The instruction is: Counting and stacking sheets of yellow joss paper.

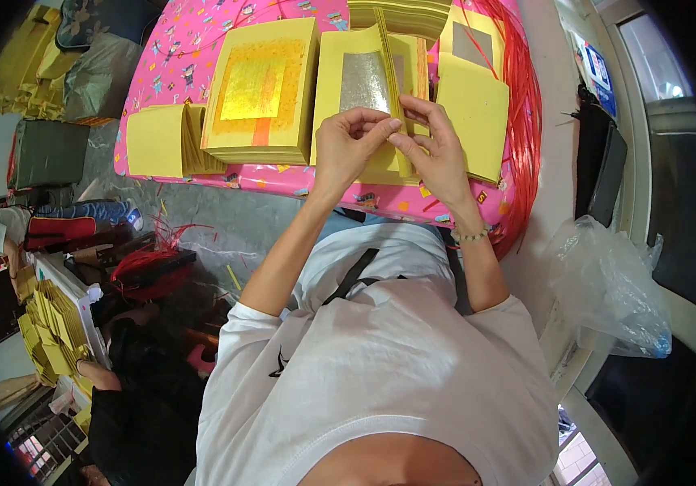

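Note:
Both hands meet over a stack of yellow paper sheets with a silver foil square (362,85) on a pink patterned table (178,49). My left hand (348,146) pinches the lower edge of several lifted sheets. My right hand (437,150) grips the same bundle of upright sheets (388,57) from the right, fingertips touching the left hand's. A bead bracelet sits on my right wrist.
A stack with gold foil and an orange print (260,89) lies left of the hands, a folded yellow bundle (166,139) further left. More yellow sheets (471,105) and red plastic strings (522,121) lie right. A clear plastic bag (607,283) hangs right. Other people work lower left beside yellow stacks (52,332).

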Action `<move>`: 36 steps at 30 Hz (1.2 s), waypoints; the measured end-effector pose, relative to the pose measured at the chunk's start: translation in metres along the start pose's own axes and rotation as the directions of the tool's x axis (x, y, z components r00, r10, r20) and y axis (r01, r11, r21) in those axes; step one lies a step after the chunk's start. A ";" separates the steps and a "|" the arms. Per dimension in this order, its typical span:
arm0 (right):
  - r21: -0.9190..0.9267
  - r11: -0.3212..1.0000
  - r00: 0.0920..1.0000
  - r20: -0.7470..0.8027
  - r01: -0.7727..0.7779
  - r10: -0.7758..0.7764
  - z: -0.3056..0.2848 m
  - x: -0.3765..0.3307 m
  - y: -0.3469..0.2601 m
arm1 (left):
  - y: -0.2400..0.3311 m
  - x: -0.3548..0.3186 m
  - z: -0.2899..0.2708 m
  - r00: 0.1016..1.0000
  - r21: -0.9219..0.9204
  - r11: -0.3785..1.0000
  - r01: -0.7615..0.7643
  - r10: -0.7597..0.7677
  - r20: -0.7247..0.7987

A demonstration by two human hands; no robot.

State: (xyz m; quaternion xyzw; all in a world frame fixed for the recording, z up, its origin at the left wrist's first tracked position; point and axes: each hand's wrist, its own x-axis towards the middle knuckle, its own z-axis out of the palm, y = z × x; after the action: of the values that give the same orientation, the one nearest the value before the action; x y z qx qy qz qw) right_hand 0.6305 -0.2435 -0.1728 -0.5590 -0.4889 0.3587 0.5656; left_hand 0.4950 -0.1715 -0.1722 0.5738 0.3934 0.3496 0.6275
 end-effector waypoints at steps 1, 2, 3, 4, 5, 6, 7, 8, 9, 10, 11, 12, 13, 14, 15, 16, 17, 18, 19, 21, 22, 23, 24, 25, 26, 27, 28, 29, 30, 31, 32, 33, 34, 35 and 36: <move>0.000 1.000 1.000 -0.001 0.001 -0.001 0.000 0.000 0.000 | 0.000 0.000 0.000 1.000 -0.003 1.000 0.001 -0.001 -0.001; 0.001 1.000 1.000 -0.002 0.002 -0.002 0.000 0.000 0.000 | 0.000 0.000 0.000 1.000 -0.006 1.000 0.002 -0.002 -0.003; 0.001 1.000 1.000 -0.002 0.001 -0.001 0.000 0.000 0.000 | 0.000 0.000 0.000 1.000 -0.006 1.000 0.003 -0.003 -0.002; 0.002 1.000 1.000 -0.004 0.003 -0.003 0.000 0.000 0.000 | 0.001 -0.001 0.001 1.000 -0.010 1.000 -0.003 0.003 -0.006; 0.004 1.000 1.000 -0.005 0.006 -0.006 0.000 0.000 0.000 | 0.001 -0.001 0.001 1.000 -0.015 1.000 -0.008 0.008 -0.009; 0.004 1.000 1.000 -0.005 0.006 -0.006 0.000 0.000 0.000 | -0.001 0.000 0.001 1.000 -0.015 1.000 -0.008 0.008 -0.009; 0.010 1.000 1.000 -0.004 0.004 -0.004 0.000 0.000 -0.001 | -0.003 0.001 0.000 1.000 -0.001 1.000 -0.010 0.010 -0.009; 0.017 1.000 1.000 -0.003 0.002 -0.002 0.000 0.000 -0.001 | -0.004 0.001 0.000 1.000 0.013 1.000 -0.011 0.011 -0.010; 0.017 1.000 1.000 -0.004 0.002 -0.002 0.000 0.000 -0.001 | -0.004 0.001 0.000 1.000 0.013 1.000 -0.011 0.011 -0.009; 0.008 1.000 1.000 -0.002 -0.001 0.001 0.000 0.000 -0.001 | -0.003 0.002 0.000 1.000 -0.008 1.000 -0.013 0.013 -0.002; -0.001 1.000 1.000 0.000 -0.003 0.003 0.000 0.000 -0.002 | -0.003 0.002 0.000 1.000 -0.028 0.999 -0.015 0.015 0.006; -0.001 1.000 1.000 0.000 -0.002 0.002 0.000 0.000 -0.002 | -0.003 0.002 0.000 1.000 -0.029 0.999 -0.016 0.016 0.006; -0.015 1.000 1.000 -0.001 0.001 -0.001 0.000 0.000 -0.003 | -0.004 0.003 -0.001 1.000 -0.026 1.000 -0.007 0.007 0.013; -0.029 1.000 1.000 -0.001 0.005 -0.005 0.000 0.000 -0.003 | -0.004 0.003 -0.002 1.000 -0.024 1.000 0.001 -0.001 0.020; -0.030 1.000 1.000 -0.002 0.007 -0.007 0.000 0.000 -0.003 | -0.002 0.003 -0.002 1.000 -0.024 1.000 -0.001 0.001 0.020; -0.029 1.000 1.000 -0.003 0.008 -0.008 0.000 0.000 -0.001 | 0.000 0.002 -0.002 1.000 -0.005 1.000 0.009 -0.009 0.020; -0.028 1.000 1.000 -0.003 0.010 -0.010 0.000 0.000 0.000 | 0.002 0.002 -0.002 1.000 0.015 1.000 0.019 -0.020 0.020; -0.029 1.000 1.000 -0.004 0.012 -0.012 -0.001 0.000 -0.001 | 0.004 0.002 -0.002 1.000 0.014 1.000 0.017 -0.017 0.020; -0.029 1.000 1.000 0.002 0.008 -0.008 -0.001 -0.001 -0.002 | 0.006 0.002 -0.002 0.999 -0.009 1.000 0.029 -0.029 0.030; -0.029 1.000 1.000 0.009 0.007 -0.007 -0.001 -0.001 -0.004 | 0.007 0.003 -0.003 0.998 -0.032 0.999 0.038 -0.037 0.041; -0.033 0.999 0.999 0.025 0.027 -0.026 0.000 0.000 -0.007 | 0.007 0.004 -0.004 0.997 -0.033 0.997 0.064 -0.062 0.048; -0.036 0.998 0.998 0.042 0.046 -0.045 0.001 0.000 -0.008 | 0.005 0.006 -0.006 0.995 -0.034 0.995 0.089 -0.087 0.055; -0.038 0.998 0.998 0.041 0.050 -0.048 0.001 0.000 -0.009 | 0.004 0.007 -0.006 0.995 -0.034 0.996 0.085 -0.083 0.056; -0.059 0.997 0.998 0.042 0.050 -0.048 0.000 0.000 -0.008 | 0.002 0.008 -0.006 0.995 -0.023 0.996 0.083 -0.081 0.058; -0.081 0.995 0.998 0.043 0.050 -0.047 0.000 0.000 -0.008 | 0.001 0.009 -0.006 0.995 -0.011 0.997 0.081 -0.080 0.061; -0.083 0.995 0.998 0.042 0.053 -0.049 -0.001 0.000 -0.009 | 0.001 0.009 -0.006 0.995 -0.012 0.997 0.078 -0.077 0.063; -0.098 0.993 0.997 0.056 0.066 -0.060 -0.003 0.000 -0.011 | 0.000 0.009 -0.005 0.995 -0.037 0.996 0.082 -0.080 0.060; -0.114 0.990 0.995 0.069 0.078 -0.071 -0.005 0.000 -0.013 | 0.000 0.009 -0.005 0.995 -0.063 0.994 0.087 -0.084 0.058; -0.118 0.990 0.995 0.064 0.077 -0.070 -0.009 0.001 -0.015 | 0.000 0.009 -0.005 0.995 -0.064 0.994 0.087 -0.083 0.064; -0.135 0.987 0.992 0.099 0.093 -0.080 -0.017 0.003 -0.017 | 0.001 0.008 -0.005 0.993 -0.039 0.995 0.096 -0.093 0.069; -0.152 0.983 0.987 0.133 0.108 -0.088 -0.025 0.004 -0.021 | 0.001 0.008 -0.006 0.992 -0.015 0.994 0.105 -0.104 0.074; -0.239 0.966 0.986 0.155 0.099 -0.062 -0.033 0.005 -0.031 | 0.001 0.009 -0.006 0.995 -0.027 0.996 0.086 -0.084 0.052; -0.242 0.965 0.986 0.153 0.099 -0.063 -0.040 0.004 -0.033 | 0.000 0.009 -0.007 0.995 -0.028 0.996 0.085 -0.084 0.055; -0.378 0.911 0.975 0.201 0.165 -0.093 -0.047 0.004 -0.034 | -0.002 0.008 -0.007 0.996 -0.023 0.997 0.076 -0.075 0.040; -0.505 0.832 0.962 0.250 0.230 -0.114 -0.055 0.003 -0.034 | -0.002 0.008 -0.007 0.997 -0.019 0.998 0.067 -0.066 0.029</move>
State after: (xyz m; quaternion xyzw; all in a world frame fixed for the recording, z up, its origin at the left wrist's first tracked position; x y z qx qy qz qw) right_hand 0.6787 -0.2597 -0.1332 -0.6057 -0.6738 0.2142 0.3651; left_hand 0.4925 -0.1614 -0.1754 0.5590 0.3997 0.3242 0.6501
